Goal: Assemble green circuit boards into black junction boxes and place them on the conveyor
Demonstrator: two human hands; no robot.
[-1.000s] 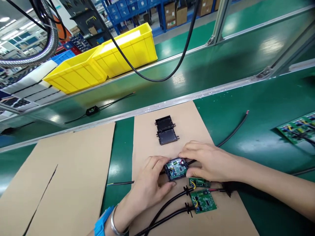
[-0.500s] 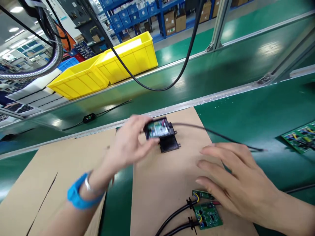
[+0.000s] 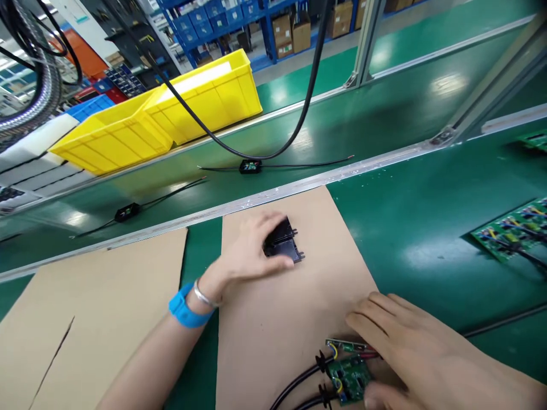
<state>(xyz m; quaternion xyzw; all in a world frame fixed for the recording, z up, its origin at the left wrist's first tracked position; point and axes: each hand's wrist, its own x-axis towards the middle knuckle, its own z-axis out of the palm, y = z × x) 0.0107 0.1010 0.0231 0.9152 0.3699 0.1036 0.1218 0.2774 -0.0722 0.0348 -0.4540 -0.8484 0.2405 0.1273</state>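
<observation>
Left hand (image 3: 245, 256) grasps the black housings (image 3: 282, 246) mid-tabletop; right hand (image 3: 410, 353), fingers loosely spread, presses the green boards (image 3: 348, 376) at the near edge, risking bent solder leads

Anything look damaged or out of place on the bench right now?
One thing: the left cardboard sheet has a slit torn in from its near edge. Otherwise tidy: the left hand grips a black case, the right hand rests on the circuit boards.

Matt black plastic cover (image 3: 282, 245), brown cardboard (image 3: 294, 307)
</observation>
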